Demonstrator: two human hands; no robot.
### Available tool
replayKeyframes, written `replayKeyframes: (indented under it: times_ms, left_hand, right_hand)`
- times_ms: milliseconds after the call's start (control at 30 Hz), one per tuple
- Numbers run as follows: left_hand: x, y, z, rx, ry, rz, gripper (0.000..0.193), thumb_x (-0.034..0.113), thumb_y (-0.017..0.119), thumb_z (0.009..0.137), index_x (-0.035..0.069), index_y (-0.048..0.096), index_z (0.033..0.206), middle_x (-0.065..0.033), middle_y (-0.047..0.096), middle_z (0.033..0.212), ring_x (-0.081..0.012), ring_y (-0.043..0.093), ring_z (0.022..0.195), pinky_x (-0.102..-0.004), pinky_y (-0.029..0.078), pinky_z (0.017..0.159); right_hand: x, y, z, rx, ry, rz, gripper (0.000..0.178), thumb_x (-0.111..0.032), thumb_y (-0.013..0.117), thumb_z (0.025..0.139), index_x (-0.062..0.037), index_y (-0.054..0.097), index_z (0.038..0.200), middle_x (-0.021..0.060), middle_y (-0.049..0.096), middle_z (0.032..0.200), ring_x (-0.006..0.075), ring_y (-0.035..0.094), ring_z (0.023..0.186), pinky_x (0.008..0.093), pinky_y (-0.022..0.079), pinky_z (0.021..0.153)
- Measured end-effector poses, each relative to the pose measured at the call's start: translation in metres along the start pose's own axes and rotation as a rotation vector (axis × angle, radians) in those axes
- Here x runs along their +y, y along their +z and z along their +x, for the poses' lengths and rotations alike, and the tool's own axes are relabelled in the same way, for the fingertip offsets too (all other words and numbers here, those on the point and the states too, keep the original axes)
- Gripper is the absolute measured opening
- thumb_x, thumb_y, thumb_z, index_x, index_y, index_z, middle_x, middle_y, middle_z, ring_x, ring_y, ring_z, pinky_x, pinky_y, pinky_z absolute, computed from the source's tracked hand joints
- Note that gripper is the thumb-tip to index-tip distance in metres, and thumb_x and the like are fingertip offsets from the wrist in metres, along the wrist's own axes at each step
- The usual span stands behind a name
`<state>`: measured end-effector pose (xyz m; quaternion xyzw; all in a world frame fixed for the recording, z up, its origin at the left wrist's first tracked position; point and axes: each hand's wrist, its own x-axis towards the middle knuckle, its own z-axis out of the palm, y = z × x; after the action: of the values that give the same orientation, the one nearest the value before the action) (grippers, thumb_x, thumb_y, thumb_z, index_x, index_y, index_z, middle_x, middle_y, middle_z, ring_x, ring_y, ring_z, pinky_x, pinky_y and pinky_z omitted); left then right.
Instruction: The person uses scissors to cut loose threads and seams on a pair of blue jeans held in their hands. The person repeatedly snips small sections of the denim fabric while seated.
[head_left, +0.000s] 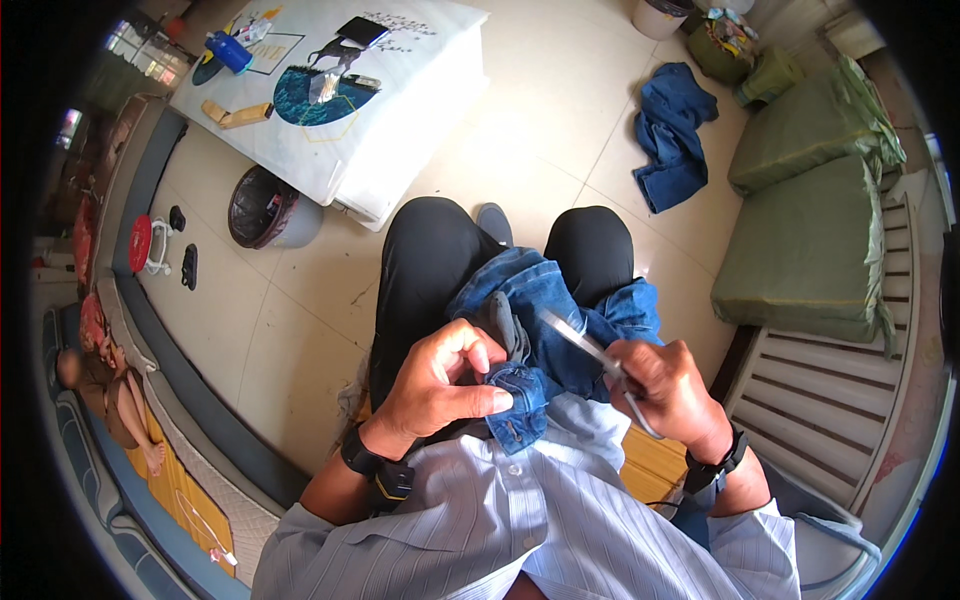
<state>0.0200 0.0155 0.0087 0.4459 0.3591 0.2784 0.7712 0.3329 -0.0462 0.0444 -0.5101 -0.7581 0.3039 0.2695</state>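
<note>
Blue denim jeans [530, 280] lie bunched across my lap, over black trousers. My left hand [445, 375] pinches a folded edge of them, which looks like the waistband, between thumb and fingers. A grey inner cloth [508, 325] shows beside those fingers. In my right hand [665, 385] is a pair of scissors [578, 335], held just right of the pinched edge. The blades point up and left above the denim, slightly blurred, and a handle loop shows under the hand. Whether the blades touch the cloth I cannot tell.
Another pair of jeans [672, 135] lies on the tiled floor ahead right. Green covered packages [800, 240] rest on a slatted bench [830, 370] at the right. A white table [430, 85] and a waste bin [300, 222] stand ahead left. Someone's bare legs [135, 410] rest on the left seat.
</note>
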Motion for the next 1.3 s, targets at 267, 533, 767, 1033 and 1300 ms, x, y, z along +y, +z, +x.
replayKeyframes:
  times_ms: [267,533,767,1033,1300]
  left_hand:
    - [0.008,-0.004,-0.01,-0.034,0.241,0.331,0.051,0.015,0.09,0.084,-0.001,0.067,0.127,-0.0104,0.066,0.114,-0.0199,0.062,0.107,-0.0334,0.049,0.099]
    - [0.005,-0.012,-0.013,-0.092,0.39,0.484,0.031,0.008,0.087,0.083,0.002,0.068,0.107,-0.0102,0.066,0.108,-0.0223,0.064,0.105,-0.0348,0.05,0.095]
    - [0.005,-0.014,-0.016,-0.01,0.416,0.567,0.024,0.0,0.084,0.08,0.004,0.063,0.09,-0.0117,0.066,0.107,-0.024,0.066,0.104,-0.0362,0.053,0.09]
    - [0.021,0.003,-0.021,0.258,0.784,0.987,0.025,-0.009,0.075,0.075,0.006,0.06,0.09,-0.0127,0.065,0.104,-0.0318,0.065,0.094,-0.0413,0.053,0.083]
    - [0.008,-0.001,-0.039,0.239,0.246,0.314,0.024,0.008,0.08,0.092,0.001,0.067,0.11,-0.0045,0.07,0.095,-0.0089,0.065,0.085,-0.0278,0.054,0.077]
  right_hand:
    - [-0.021,0.014,0.014,-0.041,0.516,0.671,0.039,-0.004,0.081,0.092,0.0016,0.063,0.126,0.0009,0.069,0.086,0.0073,0.065,0.08,0.0261,0.052,0.075]
    - [-0.029,0.053,0.032,-0.138,0.448,0.826,0.047,-0.002,0.08,0.09,0.0008,0.061,0.133,0.0,0.067,0.094,0.0064,0.06,0.084,0.0254,0.051,0.075]
    - [-0.037,0.074,0.038,-0.181,0.523,0.875,0.049,0.004,0.081,0.083,-0.0008,0.063,0.129,-0.003,0.061,0.09,0.0054,0.055,0.08,0.0254,0.047,0.071]
    - [-0.051,0.088,0.041,0.127,0.453,0.987,0.05,0.012,0.074,0.084,-0.0021,0.06,0.131,-0.0032,0.057,0.083,0.0043,0.052,0.074,0.0223,0.041,0.066]
    - [-0.048,0.104,0.03,0.214,0.354,0.909,0.054,0.013,0.075,0.084,-0.003,0.059,0.132,-0.0032,0.058,0.087,0.0035,0.052,0.076,0.0211,0.041,0.067]
